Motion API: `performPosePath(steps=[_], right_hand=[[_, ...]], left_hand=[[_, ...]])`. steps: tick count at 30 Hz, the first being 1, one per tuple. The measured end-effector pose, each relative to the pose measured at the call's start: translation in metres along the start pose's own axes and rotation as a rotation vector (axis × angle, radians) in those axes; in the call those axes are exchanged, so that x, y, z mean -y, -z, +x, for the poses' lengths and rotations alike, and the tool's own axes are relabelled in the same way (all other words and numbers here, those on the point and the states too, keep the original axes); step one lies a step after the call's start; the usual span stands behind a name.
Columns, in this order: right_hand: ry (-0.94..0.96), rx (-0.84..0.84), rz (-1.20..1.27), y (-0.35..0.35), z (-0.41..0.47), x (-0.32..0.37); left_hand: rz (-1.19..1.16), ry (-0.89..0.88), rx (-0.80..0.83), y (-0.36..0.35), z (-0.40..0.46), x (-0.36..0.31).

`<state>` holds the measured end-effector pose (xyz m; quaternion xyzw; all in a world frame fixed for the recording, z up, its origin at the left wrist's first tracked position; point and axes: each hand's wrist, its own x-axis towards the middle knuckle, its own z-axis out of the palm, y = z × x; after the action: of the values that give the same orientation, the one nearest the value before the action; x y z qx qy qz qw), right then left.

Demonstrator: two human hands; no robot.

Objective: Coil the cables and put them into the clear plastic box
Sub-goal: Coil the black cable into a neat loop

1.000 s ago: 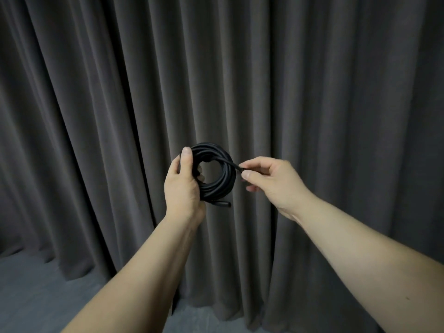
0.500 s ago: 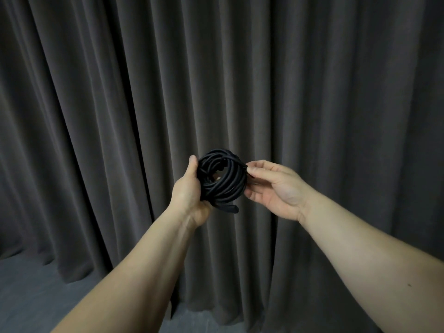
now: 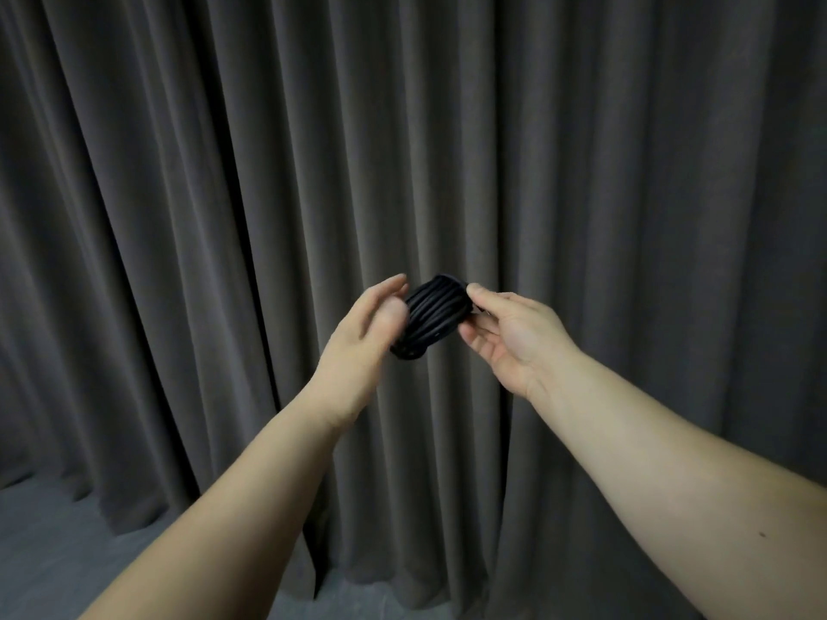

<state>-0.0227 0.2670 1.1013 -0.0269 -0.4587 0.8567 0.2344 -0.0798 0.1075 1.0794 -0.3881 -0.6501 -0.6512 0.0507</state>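
Both bare forearms were extended forward at about chest height and converged on a coiled black cable [image 3: 435, 317], held in mid-air in front of a dark grey pleated curtain [image 3: 581, 172]. The coil was turned edge-on to the camera, so its stacked turns showed as parallel ridges and its central opening was hidden. The left hand [image 3: 364, 346] was on the coil's left side, palm turned inward toward it, thumb lying against the near face of the turns; its fingers reached round behind the coil, with one fingertip showing above the rim, so the hand held the coil between thumb and fingers. The right hand [image 3: 510, 337] was on the coil's right side, palm partly upward and facing the camera, the thumb tip pressed on the upper right rim and the fingers curled underneath and behind, gripping that edge. Both wrists were slightly bent inward. A strip of grey floor [image 3: 67, 552] showed at lower left below the curtain hem.
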Motion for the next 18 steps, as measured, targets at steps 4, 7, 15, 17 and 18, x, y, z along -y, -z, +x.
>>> performPosePath(steps=[4, 7, 15, 17, 18], right_hand=[[-0.008, -0.01, -0.015, -0.004, -0.001, 0.001], [-0.024, 0.068, -0.267, -0.007, -0.006, 0.002], [0.201, 0.162, -0.717, 0.006, 0.0, 0.008], [0.268, 0.206, -0.621, 0.007, -0.002, 0.003], [0.305, 0.218, -0.608, 0.007, -0.002, 0.002]], left_hand=[[0.531, -0.193, 0.065, -0.002, 0.001, 0.002], [0.514, -0.23, -0.111, -0.004, 0.005, 0.005], [0.071, 0.009, -0.109, -0.005, 0.004, 0.006], [0.027, 0.032, -0.106, -0.006, 0.004, 0.005], [-0.005, 0.043, -0.102, -0.006, 0.004, 0.006]])
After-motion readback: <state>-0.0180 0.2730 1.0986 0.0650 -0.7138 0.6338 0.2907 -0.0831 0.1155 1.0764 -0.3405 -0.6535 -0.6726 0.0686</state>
